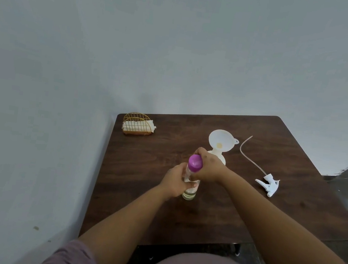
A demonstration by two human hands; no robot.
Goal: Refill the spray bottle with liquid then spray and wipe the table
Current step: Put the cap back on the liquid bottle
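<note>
I am steadying the clear bottle (190,191) on the desk (142,171) with my left hand (174,183) curled round its body, so it cannot twist, while my right hand (207,165) is gripping the purple cap (195,163). The white spray bottle (220,157) is standing just behind, funnel (220,140) in its neck, ready for pouring. The trigger head (268,184) is lying aside, right.
</note>
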